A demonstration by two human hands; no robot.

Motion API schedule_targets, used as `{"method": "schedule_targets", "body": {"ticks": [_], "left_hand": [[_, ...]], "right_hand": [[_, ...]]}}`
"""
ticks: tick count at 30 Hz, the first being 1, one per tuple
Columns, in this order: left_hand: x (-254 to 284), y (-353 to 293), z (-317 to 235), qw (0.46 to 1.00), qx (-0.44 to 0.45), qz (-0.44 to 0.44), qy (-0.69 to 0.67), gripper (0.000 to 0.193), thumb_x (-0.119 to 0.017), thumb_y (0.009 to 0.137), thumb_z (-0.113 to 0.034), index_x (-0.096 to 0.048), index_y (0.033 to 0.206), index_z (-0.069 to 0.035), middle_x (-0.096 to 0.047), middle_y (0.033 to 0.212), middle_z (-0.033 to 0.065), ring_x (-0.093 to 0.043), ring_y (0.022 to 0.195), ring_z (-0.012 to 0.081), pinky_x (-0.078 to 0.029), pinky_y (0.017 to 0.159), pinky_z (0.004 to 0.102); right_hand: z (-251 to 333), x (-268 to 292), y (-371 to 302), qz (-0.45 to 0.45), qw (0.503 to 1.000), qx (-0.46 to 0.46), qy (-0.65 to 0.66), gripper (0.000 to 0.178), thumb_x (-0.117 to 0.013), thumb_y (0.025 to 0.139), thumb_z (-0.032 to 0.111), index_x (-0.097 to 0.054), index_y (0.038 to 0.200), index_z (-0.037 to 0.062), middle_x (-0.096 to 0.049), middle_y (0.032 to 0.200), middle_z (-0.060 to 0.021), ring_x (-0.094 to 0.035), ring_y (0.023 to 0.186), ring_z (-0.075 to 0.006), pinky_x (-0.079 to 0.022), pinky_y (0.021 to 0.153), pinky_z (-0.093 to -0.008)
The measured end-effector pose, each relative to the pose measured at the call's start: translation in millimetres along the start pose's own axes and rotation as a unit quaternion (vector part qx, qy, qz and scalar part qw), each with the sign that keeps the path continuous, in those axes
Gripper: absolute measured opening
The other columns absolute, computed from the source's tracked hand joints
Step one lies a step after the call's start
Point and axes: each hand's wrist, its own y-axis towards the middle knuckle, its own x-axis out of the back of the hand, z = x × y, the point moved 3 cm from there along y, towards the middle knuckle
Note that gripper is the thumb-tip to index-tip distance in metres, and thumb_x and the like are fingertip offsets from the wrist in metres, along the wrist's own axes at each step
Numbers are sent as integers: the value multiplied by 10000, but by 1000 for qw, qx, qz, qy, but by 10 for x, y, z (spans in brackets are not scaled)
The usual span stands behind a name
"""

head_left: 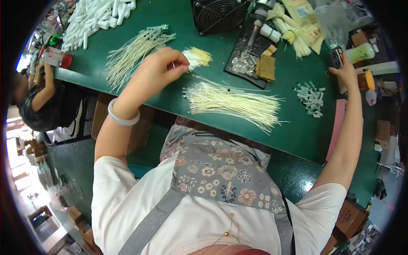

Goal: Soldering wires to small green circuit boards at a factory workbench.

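Note:
My left hand (163, 68) is over the table's left-middle, with thumb and fingertips pinched together. What they hold, if anything, is too small to make out. Just below the fingertips lies a wide bundle of pale yellow-white wires (233, 104), a few strands loose along its top. A small bunch of white and yellow pieces (197, 58) is right beside the fingers. Another wire bundle (136, 53) with greenish ends lies behind my left wrist. At the far right, my right hand (347, 75) reaches to a small dark object (337, 58), its thumb and fingers apart.
Behind the wires stand a black fan (219, 16) and a dark tray (238, 61) with a soldering iron, metal bits and a brown sponge. Small green-white strips (310, 98) lie right of centre. White tubes (95, 19) are piled back left. Another person (40, 95) sits left.

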Motion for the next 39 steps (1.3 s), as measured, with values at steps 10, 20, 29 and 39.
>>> {"method": "schedule_targets", "body": {"ticks": [10, 20, 29, 39], "left_hand": [[-504, 293, -340, 981, -166, 101, -24, 143, -660, 753, -116, -614, 849, -20, -534, 782, 73, -543, 682, 195, -438, 593, 290], [-693, 295, -463, 978, -173, 105, 56, 108, -653, 732, -134, -602, 799, -68, -544, 789, 77, -553, 702, 270, -448, 601, 350], [-580, 74, -667, 931, -332, -114, 99, 163, -702, 650, -86, -603, 778, -69, -527, 715, 50, -538, 629, 224, -433, 522, 325], [-181, -97, -244, 956, -149, -167, 188, 146, -674, 700, -141, -590, 811, -96, -536, 777, 55, -564, 694, 234, -454, 559, 323]], "right_hand": [[165, -37, -83, -123, 989, 76, -10, 332, -612, 808, 264, -613, 1073, 65, -620, 1022, -125, -590, 935, -289, -449, 808, -329], [2030, 198, -1475, -77, 907, 323, 259, 149, -663, 762, 160, -643, 872, 61, -603, 793, -67, -606, 631, -193, -491, 548, -291], [2418, 119, -1584, 149, 828, 219, 493, 212, -663, 764, 128, -644, 937, 7, -642, 830, -124, -619, 700, -190, -490, 610, -278], [2263, 138, -1621, 54, 839, 214, 497, 181, -662, 715, -2, -677, 895, 11, -626, 846, -77, -587, 721, -125, -451, 581, -211]]}}
